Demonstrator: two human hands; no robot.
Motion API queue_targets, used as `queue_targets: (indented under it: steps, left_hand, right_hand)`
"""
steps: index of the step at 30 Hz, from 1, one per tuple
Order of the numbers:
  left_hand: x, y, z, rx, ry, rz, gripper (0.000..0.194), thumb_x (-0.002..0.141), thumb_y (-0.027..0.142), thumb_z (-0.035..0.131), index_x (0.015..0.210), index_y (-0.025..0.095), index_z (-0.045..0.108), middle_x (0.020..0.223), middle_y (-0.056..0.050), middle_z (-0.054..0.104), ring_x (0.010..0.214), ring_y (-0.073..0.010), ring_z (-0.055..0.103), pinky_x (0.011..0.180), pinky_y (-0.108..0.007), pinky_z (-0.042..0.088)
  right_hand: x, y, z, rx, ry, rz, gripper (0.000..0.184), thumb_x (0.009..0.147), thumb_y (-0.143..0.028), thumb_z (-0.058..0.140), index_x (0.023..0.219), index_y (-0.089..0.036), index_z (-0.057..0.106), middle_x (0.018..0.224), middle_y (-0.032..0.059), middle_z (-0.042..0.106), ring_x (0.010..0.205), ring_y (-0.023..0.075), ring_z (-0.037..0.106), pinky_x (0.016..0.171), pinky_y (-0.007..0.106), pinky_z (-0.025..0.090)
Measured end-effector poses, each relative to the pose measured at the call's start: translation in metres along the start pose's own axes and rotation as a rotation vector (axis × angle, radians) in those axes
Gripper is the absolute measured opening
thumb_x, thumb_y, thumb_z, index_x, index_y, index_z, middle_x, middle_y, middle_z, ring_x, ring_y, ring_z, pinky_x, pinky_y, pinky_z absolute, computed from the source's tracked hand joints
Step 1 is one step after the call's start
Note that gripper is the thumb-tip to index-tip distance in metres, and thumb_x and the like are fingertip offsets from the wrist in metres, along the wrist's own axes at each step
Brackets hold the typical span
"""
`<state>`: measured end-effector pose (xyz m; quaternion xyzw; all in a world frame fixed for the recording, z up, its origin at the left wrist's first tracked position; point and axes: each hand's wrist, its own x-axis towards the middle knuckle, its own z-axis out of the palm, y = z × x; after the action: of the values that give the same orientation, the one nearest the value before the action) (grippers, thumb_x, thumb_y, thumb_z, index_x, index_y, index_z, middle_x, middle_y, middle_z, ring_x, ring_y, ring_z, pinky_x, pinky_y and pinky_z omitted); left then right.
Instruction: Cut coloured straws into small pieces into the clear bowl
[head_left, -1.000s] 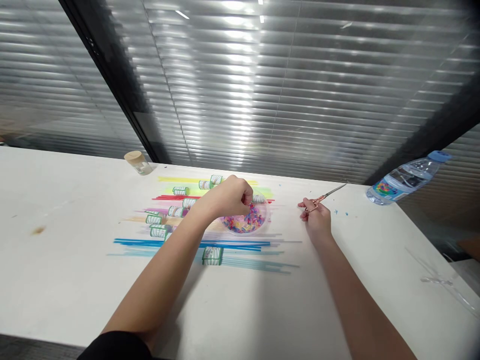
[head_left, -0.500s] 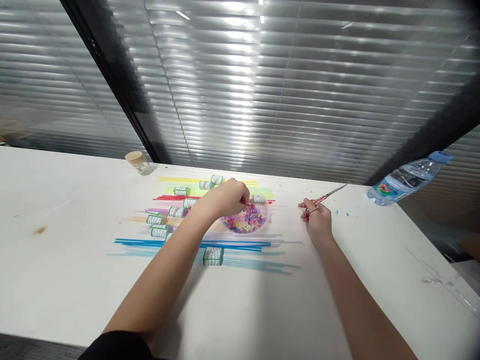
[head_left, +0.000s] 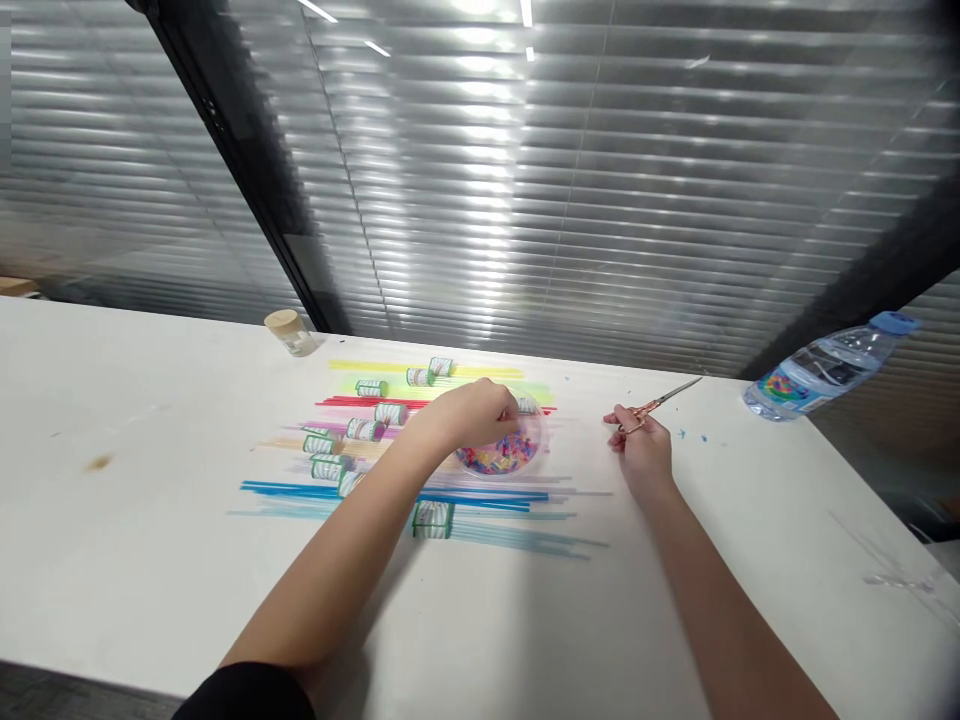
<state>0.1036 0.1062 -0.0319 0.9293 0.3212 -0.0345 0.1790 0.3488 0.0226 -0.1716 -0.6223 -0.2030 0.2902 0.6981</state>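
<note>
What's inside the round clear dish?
Lots of tiny colourful pieces, some red, blue and yellow, lie in the clear dish. The left hand hides its far left part, so I can't see there.

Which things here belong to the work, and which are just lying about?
Apparently part of the work:
scissors, in the right hand
bits in the dish, under the left hand
coloured strips

Apparently just lying about:
bottle
jar

Bits (head_left: 497, 458) in bowl (head_left: 537, 432); strips (head_left: 487, 495) on table (head_left: 600, 640); scissors (head_left: 651, 407) right of bowl; bottle (head_left: 825, 370) farther right.
</note>
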Motion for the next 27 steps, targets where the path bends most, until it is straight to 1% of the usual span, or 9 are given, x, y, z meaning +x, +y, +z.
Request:
queue_targets:
  steps: [3, 5, 8, 10, 13, 16, 18, 21, 27]
  left_hand:
    - [0.005, 0.0, 0.007, -0.007, -0.04, 0.068, 0.022, 0.077, 0.019, 0.052, 0.089, 0.02, 0.071, 0.09, -0.007, 0.07, 0.077, -0.0188, 0.062, 0.061, -0.027, 0.04]
    - [0.009, 0.001, 0.013, 0.021, -0.042, 0.069, 0.032, 0.075, 0.029, 0.061, 0.104, 0.021, 0.07, 0.106, -0.008, 0.069, 0.092, -0.0228, 0.064, 0.067, -0.028, 0.044]
    - [0.015, 0.005, 0.024, 0.123, -0.045, 0.005, 0.05, 0.068, 0.045, 0.07, 0.112, 0.02, 0.067, 0.112, -0.011, 0.066, 0.095, -0.0276, 0.065, 0.068, -0.031, 0.049]
    - [0.018, 0.007, 0.029, 0.185, -0.039, -0.013, 0.05, 0.069, 0.043, 0.07, 0.114, 0.02, 0.066, 0.113, -0.011, 0.066, 0.095, -0.0288, 0.066, 0.07, -0.033, 0.051]
    - [0.02, 0.01, 0.032, 0.241, -0.035, -0.004, 0.033, 0.079, 0.027, 0.061, 0.11, 0.019, 0.068, 0.108, -0.012, 0.068, 0.097, -0.0289, 0.067, 0.072, -0.034, 0.052]
    - [0.02, 0.01, 0.029, 0.272, -0.047, -0.023, 0.026, 0.085, 0.019, 0.053, 0.106, 0.017, 0.069, 0.103, -0.014, 0.07, 0.095, -0.0292, 0.068, 0.071, -0.034, 0.051]
    - [0.018, 0.01, 0.025, 0.281, -0.04, -0.039, 0.025, 0.087, 0.019, 0.052, 0.104, 0.016, 0.07, 0.101, -0.015, 0.07, 0.095, -0.0294, 0.068, 0.071, -0.034, 0.051]
    - [0.014, 0.01, 0.017, 0.266, -0.004, -0.058, 0.025, 0.09, 0.024, 0.05, 0.094, 0.015, 0.072, 0.094, -0.014, 0.071, 0.089, -0.0273, 0.068, 0.068, -0.031, 0.048]
    - [0.003, 0.011, 0.001, 0.209, 0.046, -0.067, 0.036, 0.094, 0.037, 0.047, 0.077, 0.016, 0.07, 0.079, -0.011, 0.069, 0.073, -0.0223, 0.065, 0.06, -0.029, 0.043]
  right_hand:
    - [0.0, 0.0, 0.0, -0.003, -0.001, 0.0, 0.036, 0.067, -0.045, 0.077, 0.077, -0.014, 0.065, 0.078, 0.0044, 0.068, 0.046, 0.0065, 0.048, 0.044, 0.023, 0.037]
    - [0.0, 0.0, 0.0, -0.009, 0.004, -0.002, 0.036, 0.067, -0.045, 0.077, 0.077, -0.013, 0.065, 0.078, 0.0045, 0.068, 0.046, 0.0064, 0.048, 0.044, 0.023, 0.037]
    - [0.0, 0.0, 0.0, -0.018, 0.003, -0.015, 0.035, 0.068, -0.045, 0.077, 0.076, -0.013, 0.065, 0.078, 0.0049, 0.068, 0.046, 0.0065, 0.048, 0.044, 0.023, 0.037]
    - [0.0, 0.001, 0.0, -0.013, 0.0, -0.019, 0.034, 0.068, -0.044, 0.077, 0.075, -0.013, 0.065, 0.078, 0.0051, 0.068, 0.046, 0.0065, 0.048, 0.045, 0.023, 0.037]
    - [0.001, 0.002, 0.0, -0.008, 0.001, -0.015, 0.034, 0.069, -0.044, 0.078, 0.074, -0.013, 0.065, 0.078, 0.0055, 0.068, 0.046, 0.0065, 0.047, 0.045, 0.023, 0.037]
    - [0.001, 0.003, -0.001, -0.009, -0.001, -0.011, 0.034, 0.069, -0.044, 0.078, 0.073, -0.013, 0.065, 0.079, 0.0057, 0.068, 0.047, 0.0068, 0.048, 0.045, 0.024, 0.038]
    - [0.002, 0.003, -0.001, -0.008, -0.003, -0.01, 0.034, 0.069, -0.045, 0.078, 0.073, -0.014, 0.065, 0.079, 0.0058, 0.068, 0.047, 0.0068, 0.048, 0.045, 0.023, 0.037]
    - [0.002, 0.004, -0.001, -0.005, -0.006, -0.016, 0.034, 0.07, -0.045, 0.078, 0.074, -0.014, 0.065, 0.079, 0.0059, 0.068, 0.047, 0.0071, 0.048, 0.044, 0.023, 0.038]
    - [0.001, 0.002, 0.0, 0.008, 0.002, -0.011, 0.034, 0.069, -0.044, 0.078, 0.075, -0.014, 0.065, 0.078, 0.0056, 0.068, 0.046, 0.0068, 0.047, 0.044, 0.023, 0.037]
